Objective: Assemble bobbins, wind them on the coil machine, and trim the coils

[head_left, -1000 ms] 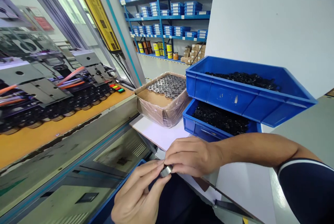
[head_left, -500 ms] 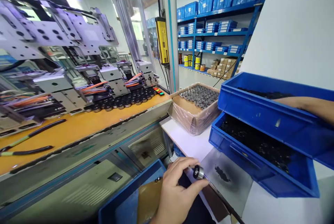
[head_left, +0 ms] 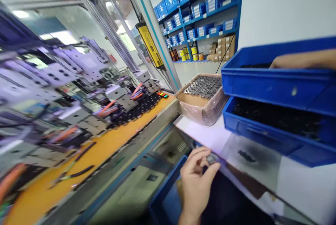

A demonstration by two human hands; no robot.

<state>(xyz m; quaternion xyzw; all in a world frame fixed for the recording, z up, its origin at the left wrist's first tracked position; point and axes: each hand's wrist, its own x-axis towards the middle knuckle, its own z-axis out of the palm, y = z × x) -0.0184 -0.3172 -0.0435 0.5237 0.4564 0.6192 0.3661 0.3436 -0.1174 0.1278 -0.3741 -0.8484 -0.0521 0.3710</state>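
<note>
Between the thumb and fingertips of my left hand (head_left: 195, 177) is a small metal ring (head_left: 210, 159), blurred now; the earlier view shows a black insert in it. That hand is above the front edge of the white table (head_left: 194, 128). My right hand (head_left: 286, 60) reaches over the wall into the upper blue bin (head_left: 262, 83); its fingers are hidden among dark contents. Below stands a second blue bin (head_left: 252, 130) filled with small black parts (head_left: 273, 114).
A plastic-lined cardboard box (head_left: 190, 107) of metal parts (head_left: 206, 85) stands behind my left hand. At left is a machine with an orange bench (head_left: 123, 132), rows of black parts (head_left: 141, 107) and pliers (head_left: 78, 172). Another blue bin (head_left: 168, 186) sits low, beside my left forearm.
My view has turned and tilted, so the scene slants. My left hand still holds the metal ring, now turned differently. My right hand remains inside the upper bin.
</note>
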